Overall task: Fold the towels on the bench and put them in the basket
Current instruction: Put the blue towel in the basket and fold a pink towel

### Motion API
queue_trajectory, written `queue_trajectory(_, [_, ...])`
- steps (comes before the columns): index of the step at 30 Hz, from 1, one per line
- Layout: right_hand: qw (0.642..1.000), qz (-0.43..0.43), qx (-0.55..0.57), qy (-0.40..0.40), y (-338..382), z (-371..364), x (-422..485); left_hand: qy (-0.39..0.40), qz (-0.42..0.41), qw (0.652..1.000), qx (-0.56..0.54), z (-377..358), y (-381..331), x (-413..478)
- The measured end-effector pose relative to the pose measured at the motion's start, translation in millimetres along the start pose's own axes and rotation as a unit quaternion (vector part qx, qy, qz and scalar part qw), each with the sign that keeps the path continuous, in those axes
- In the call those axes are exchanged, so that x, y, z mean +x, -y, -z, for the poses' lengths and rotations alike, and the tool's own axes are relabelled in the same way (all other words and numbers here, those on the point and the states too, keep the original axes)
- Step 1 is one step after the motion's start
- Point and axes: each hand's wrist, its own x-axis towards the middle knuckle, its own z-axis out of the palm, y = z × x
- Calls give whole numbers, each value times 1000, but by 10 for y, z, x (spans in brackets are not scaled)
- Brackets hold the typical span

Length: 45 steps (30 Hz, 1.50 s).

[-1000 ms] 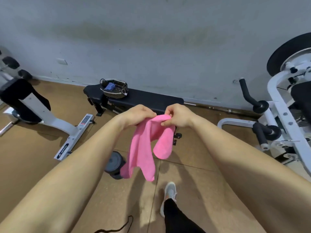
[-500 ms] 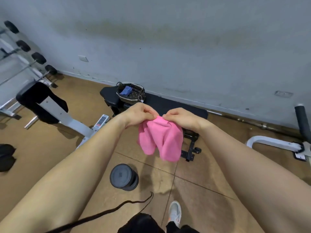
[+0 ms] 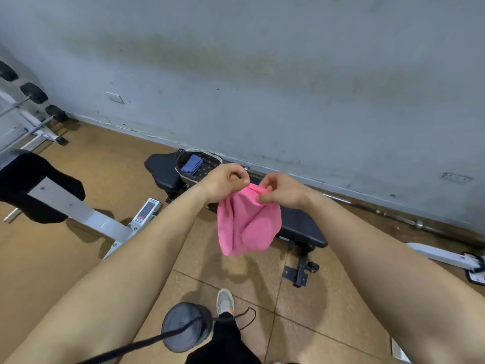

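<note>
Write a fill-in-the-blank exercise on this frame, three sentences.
The left hand and right hand pinch a towel coloured ___.
The basket sits on the ___.
The cloth inside the basket is ___.
Missing words: pink; bench; blue.

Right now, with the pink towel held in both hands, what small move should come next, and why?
Probably carry the pink towel forward-left over the basket: it hangs doubled from the left hand and right hand, and the basket on the bench already holds a blue towel.
</note>
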Motion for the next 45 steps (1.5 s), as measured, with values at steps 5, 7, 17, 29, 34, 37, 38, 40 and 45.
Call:
queue_trajectory(5, [998,1,14,-63,245,203,715,45,15,999,3,487,143,727])
queue_trajectory(7, [996,-7,-8,-92,319,253,987,54,25,998,14,609,180,1012])
queue_trajectory(17, [989,-57,10,-134,126,777,2092,66,9,997,31,754,232,2407])
queue_trajectory(29, [992,-13,-52,-117,-116,1667,3023,185,78,979,47,694,41,3658])
queue_trajectory(34, [984,-11,-92,-154,-146,1762,3076,281,63,946,150,783,277,3889])
queue_trajectory(37, [971,-61,-147,-177,-113,1684,3030,301,14,922,245,941,377,3911])
queue_trajectory(38, [964,-92,-172,-182,-96,1631,3004,308,0,913,267,1008,421,3906])
queue_trajectory(40, [946,-144,-217,-191,-49,1485,2933,328,-28,893,308,1150,569,3902])
queue_trajectory(45, [906,-256,-283,-184,118,941,2635,362,-79,841,393,1519,975,3772])
